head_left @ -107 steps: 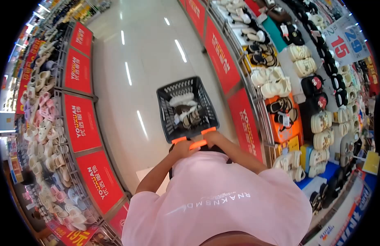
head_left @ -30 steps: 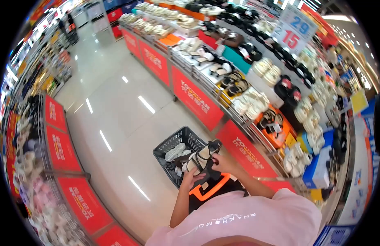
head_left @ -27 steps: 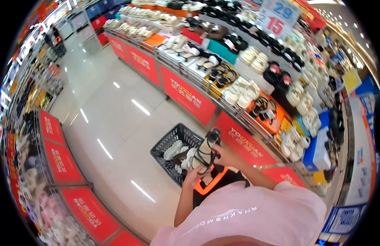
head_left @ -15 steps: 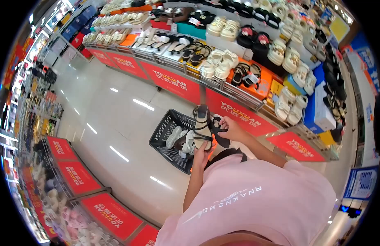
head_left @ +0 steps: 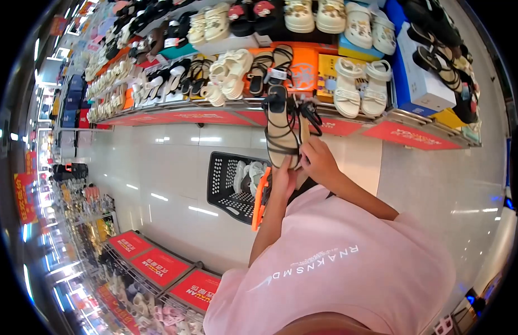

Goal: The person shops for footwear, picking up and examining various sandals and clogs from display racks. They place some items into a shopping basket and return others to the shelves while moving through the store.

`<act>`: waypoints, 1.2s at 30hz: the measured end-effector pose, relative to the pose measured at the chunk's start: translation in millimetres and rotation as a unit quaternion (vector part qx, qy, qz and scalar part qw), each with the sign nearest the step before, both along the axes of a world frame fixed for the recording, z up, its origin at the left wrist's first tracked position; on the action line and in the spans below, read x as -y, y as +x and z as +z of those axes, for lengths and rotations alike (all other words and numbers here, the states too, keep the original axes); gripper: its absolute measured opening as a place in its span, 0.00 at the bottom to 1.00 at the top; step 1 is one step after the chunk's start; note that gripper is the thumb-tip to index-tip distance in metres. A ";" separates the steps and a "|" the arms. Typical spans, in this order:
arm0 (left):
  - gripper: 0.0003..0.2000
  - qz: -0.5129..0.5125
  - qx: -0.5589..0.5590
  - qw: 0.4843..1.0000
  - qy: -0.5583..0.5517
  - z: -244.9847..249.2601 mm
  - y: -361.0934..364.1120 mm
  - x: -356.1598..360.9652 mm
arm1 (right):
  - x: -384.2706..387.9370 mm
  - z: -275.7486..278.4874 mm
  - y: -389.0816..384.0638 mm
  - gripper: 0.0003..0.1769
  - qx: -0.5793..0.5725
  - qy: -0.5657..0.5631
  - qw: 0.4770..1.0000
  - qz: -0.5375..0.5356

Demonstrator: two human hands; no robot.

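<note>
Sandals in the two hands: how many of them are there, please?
2. The left sandal is in the left hand; the right sandal is close beside it, at the right hand. The hands partly cover both.

Black-strapped tan sandals (head_left: pixel 282 125), pink shirt (head_left: pixel 331 257) with white lettering, orange basket handle (head_left: pixel 260 200)

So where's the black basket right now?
In the head view, the black basket sits just to the left of the left hand, with the orange handle between it and the left forearm.
</note>
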State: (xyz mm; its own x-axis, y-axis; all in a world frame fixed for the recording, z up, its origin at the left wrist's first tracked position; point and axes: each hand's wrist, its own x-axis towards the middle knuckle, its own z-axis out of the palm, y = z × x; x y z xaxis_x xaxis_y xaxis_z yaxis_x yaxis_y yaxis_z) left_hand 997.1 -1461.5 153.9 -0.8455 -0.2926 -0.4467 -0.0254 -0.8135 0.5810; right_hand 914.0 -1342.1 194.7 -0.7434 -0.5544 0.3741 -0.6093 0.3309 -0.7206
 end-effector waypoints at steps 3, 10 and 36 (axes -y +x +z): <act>0.17 -0.014 0.028 0.999 -0.010 -6.7 -45.4 -14.4 | -11.0 -4.3 -38.6 0.12 -0.030 0.024 0.999 -0.036; 0.15 -0.074 0.043 0.992 -0.090 -17.9 -123.9 0.9 | -20.8 -15.5 -116.8 0.10 -0.039 0.030 0.998 -0.045; 0.31 -0.245 0.069 0.801 -0.542 -131.3 -246.3 81.1 | 70.9 -131.8 -222.0 0.15 -0.046 0.404 0.888 -0.214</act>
State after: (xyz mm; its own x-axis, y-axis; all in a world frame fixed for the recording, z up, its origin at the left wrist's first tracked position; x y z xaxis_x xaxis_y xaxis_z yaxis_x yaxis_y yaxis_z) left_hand 750.8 -1542.6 22.6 -0.9419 -0.2198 -0.2540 -0.3124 0.2954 0.9028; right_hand 692.0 -1412.9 62.9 -0.9375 -0.3441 0.0527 -0.3477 0.9326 -0.0968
